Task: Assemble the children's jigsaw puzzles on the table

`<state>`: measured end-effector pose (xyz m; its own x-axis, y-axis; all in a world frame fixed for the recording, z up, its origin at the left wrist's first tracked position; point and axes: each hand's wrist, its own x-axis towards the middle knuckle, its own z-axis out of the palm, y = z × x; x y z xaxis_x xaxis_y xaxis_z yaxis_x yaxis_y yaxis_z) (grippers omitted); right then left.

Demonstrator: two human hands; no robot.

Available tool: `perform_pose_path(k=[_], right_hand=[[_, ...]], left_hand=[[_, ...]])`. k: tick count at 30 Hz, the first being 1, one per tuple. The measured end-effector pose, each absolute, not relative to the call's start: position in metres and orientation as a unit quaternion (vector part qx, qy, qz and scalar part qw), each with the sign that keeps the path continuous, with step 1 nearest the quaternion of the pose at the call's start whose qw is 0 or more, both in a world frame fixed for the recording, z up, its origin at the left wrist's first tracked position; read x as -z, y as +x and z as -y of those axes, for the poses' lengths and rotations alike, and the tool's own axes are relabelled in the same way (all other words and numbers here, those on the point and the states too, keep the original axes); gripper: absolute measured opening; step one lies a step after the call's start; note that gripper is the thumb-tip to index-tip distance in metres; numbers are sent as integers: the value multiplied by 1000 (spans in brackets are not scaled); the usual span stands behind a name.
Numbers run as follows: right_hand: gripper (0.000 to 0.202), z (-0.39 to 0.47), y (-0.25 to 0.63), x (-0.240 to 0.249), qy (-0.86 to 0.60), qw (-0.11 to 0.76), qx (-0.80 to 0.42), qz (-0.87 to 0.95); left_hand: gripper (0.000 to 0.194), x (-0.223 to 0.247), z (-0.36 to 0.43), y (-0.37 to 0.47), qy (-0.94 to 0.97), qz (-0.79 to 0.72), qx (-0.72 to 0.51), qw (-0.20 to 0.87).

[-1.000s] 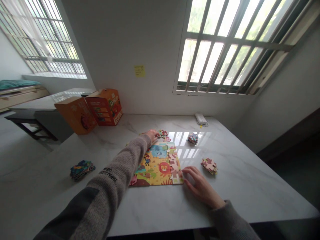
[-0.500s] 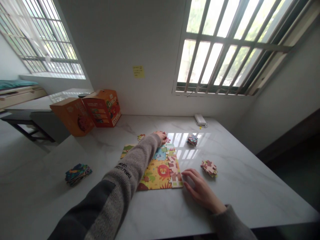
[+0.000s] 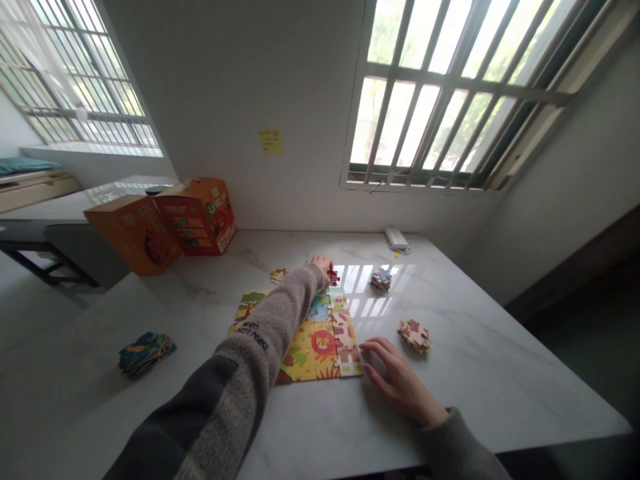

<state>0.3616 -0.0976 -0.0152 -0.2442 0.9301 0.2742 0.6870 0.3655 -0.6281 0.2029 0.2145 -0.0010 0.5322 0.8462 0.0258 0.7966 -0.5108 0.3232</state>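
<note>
My left hand (image 3: 321, 267) reaches to the far edge of a partly joined jigsaw puzzle (image 3: 323, 340). Its fingers are closed on a red puzzle piece (image 3: 334, 277), which shows at the hand's right side; the fingertips are partly hidden. The left sleeve covers much of the puzzle's left half. A lion and a blue animal show on the joined pieces. My right hand (image 3: 393, 373) rests on the table by the near right corner of the puzzle, fingers curved and apart, holding nothing. A few loose pieces (image 3: 279, 275) lie beyond the puzzle's far left side.
Stacks of puzzle pieces lie on the marble-patterned table (image 3: 310, 433): a dark blue stack (image 3: 147, 353) at left, a pink-brown stack (image 3: 415, 335) at right, and a bluish stack (image 3: 381, 279) farther back. Two orange boxes (image 3: 200, 217) stand at back left. A white device (image 3: 396, 239) sits near the wall.
My left hand has shifted slightly at the puzzle's far edge, and the red piece shows more clearly beside it. My right hand stays in place. The whole view has moved a little.
</note>
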Motion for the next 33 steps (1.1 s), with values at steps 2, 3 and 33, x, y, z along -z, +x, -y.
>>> perform_pose_path(k=[2, 3, 33], right_hand=[[25, 98, 361, 14, -530, 314, -197, 763], [25, 98, 360, 13, -530, 315, -199, 762], [47, 18, 246, -16, -416, 634, -327, 563]], left_hand=[[38, -2, -211, 201, 861, -468, -126, 155], [32, -4, -209, 199, 858, -464, -143, 168], [35, -42, -23, 67, 701, -326, -436, 460]])
